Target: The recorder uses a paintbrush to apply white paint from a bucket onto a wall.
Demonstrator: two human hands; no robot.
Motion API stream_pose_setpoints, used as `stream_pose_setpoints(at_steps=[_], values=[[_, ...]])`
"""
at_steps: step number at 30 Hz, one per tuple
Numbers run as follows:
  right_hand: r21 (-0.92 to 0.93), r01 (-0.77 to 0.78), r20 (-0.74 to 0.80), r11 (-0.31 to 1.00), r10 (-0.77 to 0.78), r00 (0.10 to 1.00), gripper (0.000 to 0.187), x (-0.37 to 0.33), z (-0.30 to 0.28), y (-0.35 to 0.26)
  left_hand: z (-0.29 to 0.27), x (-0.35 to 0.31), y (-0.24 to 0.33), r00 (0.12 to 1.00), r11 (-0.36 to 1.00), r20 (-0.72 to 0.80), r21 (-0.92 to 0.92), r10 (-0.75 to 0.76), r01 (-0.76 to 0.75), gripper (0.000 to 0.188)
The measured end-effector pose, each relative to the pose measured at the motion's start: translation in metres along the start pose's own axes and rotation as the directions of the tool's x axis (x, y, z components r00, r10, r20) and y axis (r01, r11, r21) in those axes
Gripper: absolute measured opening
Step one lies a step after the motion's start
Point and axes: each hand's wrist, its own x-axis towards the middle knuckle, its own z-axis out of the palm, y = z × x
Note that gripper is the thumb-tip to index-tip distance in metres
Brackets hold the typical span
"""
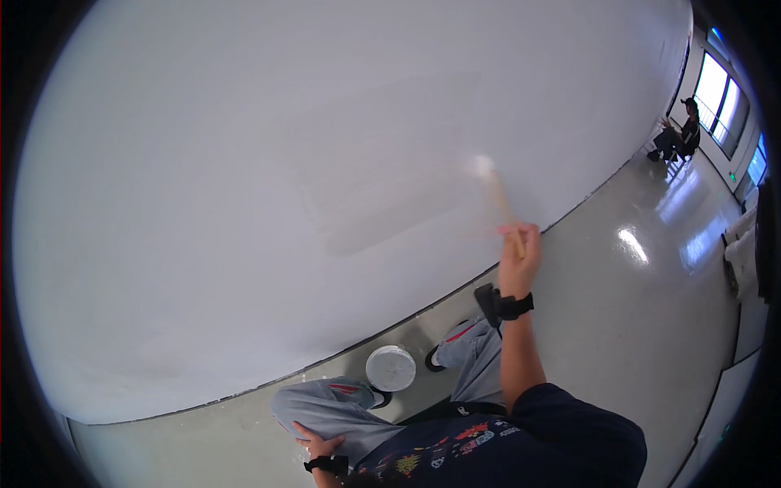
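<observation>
A paintbrush [499, 198] with a pale wooden handle is in my right hand [521, 254], its fingers wrapped round the lower end. Motion blurs its white head, which is at the white wall [203, 179]; whether the bristles touch cannot be told. To the left of the head, a greyish, damp-looking patch [382, 163] covers part of the wall. My left hand [319, 446] rests on my left knee with its fingers spread, holding nothing. On the floor between my feet stands a round white bucket [390, 368]; its contents are hard to make out.
The dark wall base [390, 329] runs diagonally just beyond my feet. A seated person [682, 137] in dark clothes is far off at the right, near a bright window [720, 98]. Pale draped items [739, 252] line the right side of the shiny grey floor [626, 325].
</observation>
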Motion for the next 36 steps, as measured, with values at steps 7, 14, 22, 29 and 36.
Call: stream_pose_setpoints(at_steps=[7,14,22,29,36], values=[[0.169,-0.061,0.347,0.984,-0.002,0.938,0.008,-0.034,0.016,-0.022,0.000,0.002,0.001,0.999,0.999,-0.033,0.034,-0.014,0.015,0.134],[0.194,-0.126,0.278,0.973,0.068,0.958,0.010,0.007,-0.006,0.033,0.005,0.010,-0.013,0.999,1.000,-0.043,0.021,0.006,-0.005,0.135],[0.249,-0.133,0.666,0.959,-0.070,0.742,0.010,0.003,-0.013,-0.003,0.002,0.006,-0.006,0.998,0.998,-0.057,0.063,0.010,-0.006,0.136],[0.042,0.505,0.448,0.862,-0.468,0.762,0.017,0.067,-0.020,-0.017,0.009,0.012,-0.007,0.998,0.999,-0.057,-0.035,0.029,-0.031,0.137],[0.175,0.775,0.923,0.608,-0.376,0.087,0.019,0.032,-0.028,0.041,0.007,0.019,-0.032,0.996,0.999,-0.092,0.034,-0.014,0.017,0.141]])
